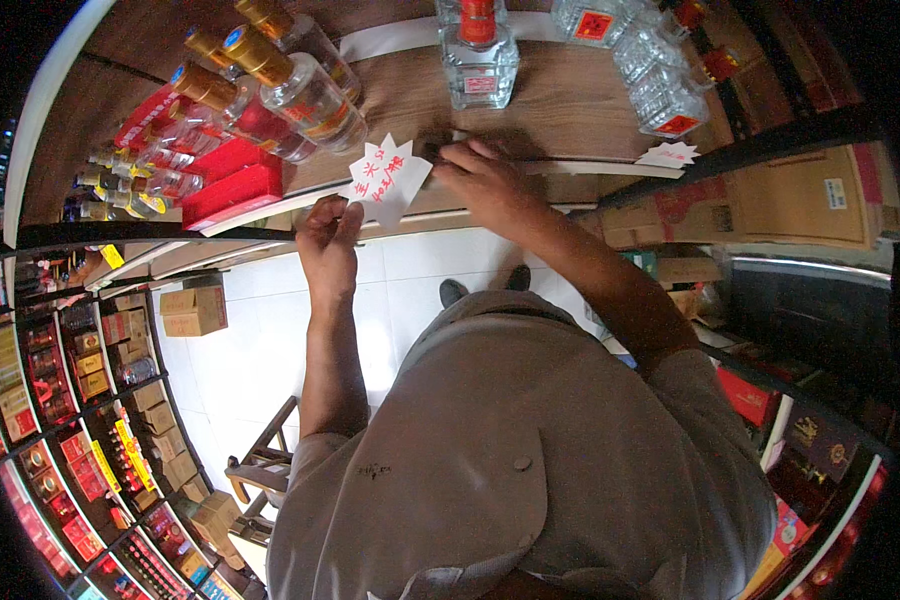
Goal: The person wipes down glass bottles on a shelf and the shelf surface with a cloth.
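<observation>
A white star-edged price card [388, 178] with red handwriting stands at the front edge of a wooden shelf [562, 112]. My left hand [331, 236] pinches the card's lower left edge between thumb and fingers. To the right of the card, my right hand [487, 184] reaches over the shelf's pale front strip [607, 169]. Its fingers are curled beside a small dark thing [440, 141]; whether they grip it is unclear. Glass bottles with gold caps [311, 97] stand just behind the card to the left. A clear square glass bottle [480, 75] stands farther back.
A red box [232, 180] and small bottles [172, 180] occupy the shelf's left end. More square bottles [656, 82] and another star-edged card [667, 154] are at the right. Below are a cardboard box [193, 311] on the white tiled floor [262, 300], a wooden chair [259, 472] and stocked shelves [82, 390].
</observation>
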A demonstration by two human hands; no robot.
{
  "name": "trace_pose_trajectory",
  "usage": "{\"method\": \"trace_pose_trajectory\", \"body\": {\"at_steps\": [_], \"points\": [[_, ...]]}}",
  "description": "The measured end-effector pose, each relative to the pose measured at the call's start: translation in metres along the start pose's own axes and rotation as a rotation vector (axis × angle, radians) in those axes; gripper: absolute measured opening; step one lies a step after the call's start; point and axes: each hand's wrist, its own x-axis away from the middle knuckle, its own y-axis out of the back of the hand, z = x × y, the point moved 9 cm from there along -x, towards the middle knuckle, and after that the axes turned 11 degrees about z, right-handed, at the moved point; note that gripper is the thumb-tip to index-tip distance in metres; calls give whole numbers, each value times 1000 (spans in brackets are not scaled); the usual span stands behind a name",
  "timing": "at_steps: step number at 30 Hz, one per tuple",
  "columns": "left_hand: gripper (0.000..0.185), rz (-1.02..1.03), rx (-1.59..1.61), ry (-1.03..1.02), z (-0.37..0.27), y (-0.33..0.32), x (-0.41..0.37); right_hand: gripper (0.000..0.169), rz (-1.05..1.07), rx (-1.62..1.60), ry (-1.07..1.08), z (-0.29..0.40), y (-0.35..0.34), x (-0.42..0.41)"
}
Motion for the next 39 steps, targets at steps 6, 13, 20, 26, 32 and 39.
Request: {"method": "trace_pose_trajectory", "body": {"at_steps": [6,13,20,26,32,39], "points": [[5,58,-29,-42,10,-5,-17,44,-33,88,-284,-75,39,55],[8,341,-281,-103,-17,-71,-61,42,-109,56,-404,-106,50,73],[11,474,-305,-177,4,-100,-103,38,-173,93,-338,-106,52,74],[11,515,-401,-141,12,-103,-110,34,-192,110,-347,-98,56,74],[6,534,-488,-173,2,-109,-100,36,-174,59,-392,-101,56,74],[6,567,-533,-253,3,-110,-100,36,-182,64,-369,-103,54,76]]}}
